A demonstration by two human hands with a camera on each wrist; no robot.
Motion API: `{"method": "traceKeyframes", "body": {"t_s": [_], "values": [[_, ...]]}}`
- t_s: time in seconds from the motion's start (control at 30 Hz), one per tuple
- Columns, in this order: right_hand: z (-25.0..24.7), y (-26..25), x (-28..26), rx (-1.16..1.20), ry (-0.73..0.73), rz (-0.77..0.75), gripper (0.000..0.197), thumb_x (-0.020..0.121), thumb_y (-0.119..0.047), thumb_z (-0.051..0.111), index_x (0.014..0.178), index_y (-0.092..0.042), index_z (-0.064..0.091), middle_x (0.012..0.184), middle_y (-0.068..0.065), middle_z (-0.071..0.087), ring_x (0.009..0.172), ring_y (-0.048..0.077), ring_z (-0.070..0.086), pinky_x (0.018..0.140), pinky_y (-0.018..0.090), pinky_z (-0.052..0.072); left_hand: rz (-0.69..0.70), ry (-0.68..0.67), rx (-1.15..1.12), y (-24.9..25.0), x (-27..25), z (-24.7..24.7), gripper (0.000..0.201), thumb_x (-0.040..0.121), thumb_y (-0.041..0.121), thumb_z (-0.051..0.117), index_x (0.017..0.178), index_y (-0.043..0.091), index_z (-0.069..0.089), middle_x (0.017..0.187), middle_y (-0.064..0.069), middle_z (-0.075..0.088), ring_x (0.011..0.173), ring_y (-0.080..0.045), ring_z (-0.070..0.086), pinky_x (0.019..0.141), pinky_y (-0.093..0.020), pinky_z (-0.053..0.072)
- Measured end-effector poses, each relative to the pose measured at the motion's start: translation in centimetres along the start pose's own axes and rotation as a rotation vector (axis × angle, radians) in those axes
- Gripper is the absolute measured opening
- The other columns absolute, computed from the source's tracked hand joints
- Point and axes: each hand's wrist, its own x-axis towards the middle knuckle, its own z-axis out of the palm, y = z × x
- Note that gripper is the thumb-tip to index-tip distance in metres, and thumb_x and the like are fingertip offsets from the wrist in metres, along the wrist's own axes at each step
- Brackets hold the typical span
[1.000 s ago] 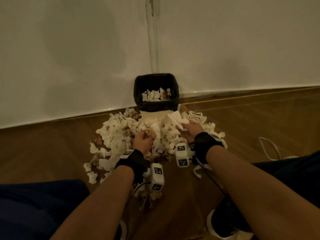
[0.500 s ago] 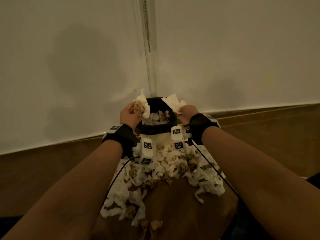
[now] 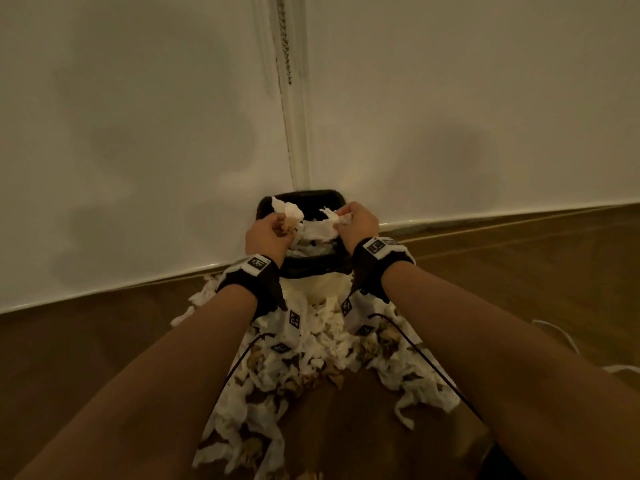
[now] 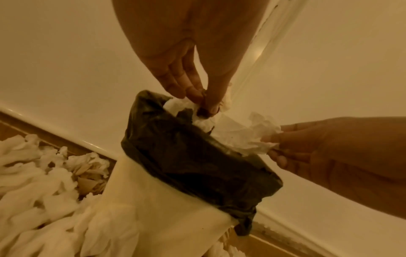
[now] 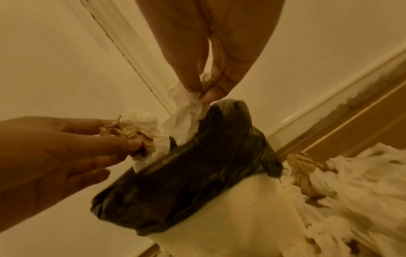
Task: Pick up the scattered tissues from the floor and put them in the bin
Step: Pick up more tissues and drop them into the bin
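Note:
A small white bin [image 3: 320, 289] lined with a black bag [image 4: 197, 156] stands against the wall. My left hand [image 3: 272, 232] is over its left rim and pinches a wad of white and brown tissues [image 5: 136, 132]. My right hand [image 3: 356, 221] is over the right rim, pinching a crumpled white tissue [image 5: 186, 113] that hangs into the opening. In the left wrist view the left hand's tissue [image 4: 182, 106] shows under the fingertips, and the right hand's tissue [image 4: 248, 135] shows to the right. More tissues [image 3: 311, 358] lie heaped on the floor before the bin.
The bin sits in a corner where a white wall [image 3: 138, 133] meets a brown wooden floor [image 3: 519, 289]. A white cable [image 3: 561, 337] lies on the floor at the right. Black wrist-camera cables [image 3: 426, 362] trail across the tissue heap.
Both hands rose from the floor heap with tissues and moved forward over the bin's opening. My view came closer to the bin.

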Motion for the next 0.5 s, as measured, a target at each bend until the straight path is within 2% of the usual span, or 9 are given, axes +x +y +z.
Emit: {"method": "traceKeyframes", "body": {"t_s": [0.07,0.17,0.27,0.33,0.43,0.5], "values": [[0.8,0.6,0.2,-0.075,-0.051,-0.007,0.022,0.087,-0.013,0.060,0.110,-0.013,0.063,0.116,0.011,0.063,0.108,0.027,0.058,0.088,0.029,0.045,0.002,-0.042,0.098,-0.5,0.0,0.7,0.040,0.086,0.021,0.062,0.125,0.014,0.058,0.121,-0.014,0.062,0.112,-0.031,0.056,0.094,-0.032,0.042],[1.8,1.2,0.2,-0.104,-0.160,-0.048,0.043,0.088,-0.006,0.057,0.131,-0.014,0.052,0.126,0.013,0.058,0.115,0.027,0.056,0.096,0.031,0.045,0.017,-0.113,0.101,-1.0,0.2,1.1,0.044,0.088,0.019,0.061,0.132,0.014,0.053,0.127,-0.013,0.059,0.114,-0.030,0.056,0.098,-0.034,0.041],[2.0,1.2,0.0,-0.066,-0.141,-0.106,0.055,0.089,-0.001,0.052,0.140,-0.017,0.042,0.128,0.015,0.054,0.116,0.028,0.053,0.101,0.034,0.044,0.026,-0.078,0.047,-1.0,0.1,1.2,0.042,0.088,0.016,0.059,0.129,0.015,0.055,0.123,-0.013,0.061,0.110,-0.029,0.059,0.096,-0.033,0.045],[1.9,1.4,-0.2,-0.016,-0.066,-0.120,0.049,0.089,0.000,0.049,0.136,-0.016,0.047,0.123,0.014,0.053,0.108,0.026,0.056,0.095,0.027,0.045,0.030,-0.018,-0.018,-1.0,-0.3,1.2,0.036,0.087,0.016,0.058,0.123,0.015,0.060,0.118,-0.012,0.064,0.105,-0.028,0.061,0.091,-0.031,0.047],[1.7,2.0,-0.9,0.045,0.058,-0.109,0.034,0.090,-0.005,0.051,0.122,-0.015,0.057,0.113,0.012,0.054,0.082,0.015,0.053,0.074,0.012,0.039,0.032,0.053,-0.128,-1.2,-1.6,1.2,0.028,0.089,0.019,0.056,0.116,0.018,0.063,0.112,-0.009,0.065,0.095,-0.022,0.063,0.084,-0.025,0.047],[1.3,2.5,-1.9,0.091,0.125,-0.109,0.026,0.089,-0.010,0.054,0.113,-0.015,0.060,0.108,0.010,0.056,0.076,0.011,0.049,0.072,0.014,0.040,0.023,0.109,-0.191,-1.3,-2.9,1.3,0.023,0.089,0.021,0.053,0.110,0.020,0.064,0.106,-0.007,0.064,0.089,-0.020,0.062,0.081,-0.026,0.049]]}}
